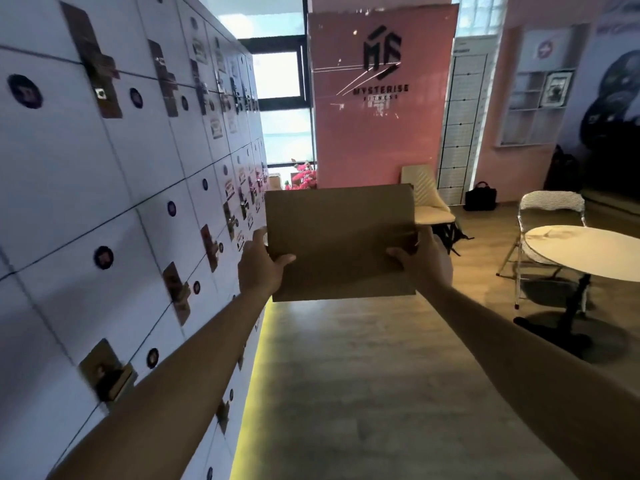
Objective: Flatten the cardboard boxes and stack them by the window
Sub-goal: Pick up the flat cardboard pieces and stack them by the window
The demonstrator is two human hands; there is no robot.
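A flat brown cardboard box (341, 237) is held up in front of me at chest height, its broad face toward the camera. My left hand (261, 266) grips its lower left edge, thumb over the front. My right hand (424, 259) grips the lower right edge, thumb on the front face. Straight ahead, past the box, is a tall window (280, 98) with dark frames. The window's base is partly hidden by the box.
A wall of white lockers (121, 185) runs along my left. A pink pillar (377, 98) stands ahead. At the right are a round table (588, 251), a folding chair (550, 206), a beige chair (424, 199) and a black bag (479, 197). Wooden floor (363, 375) stretches ahead.
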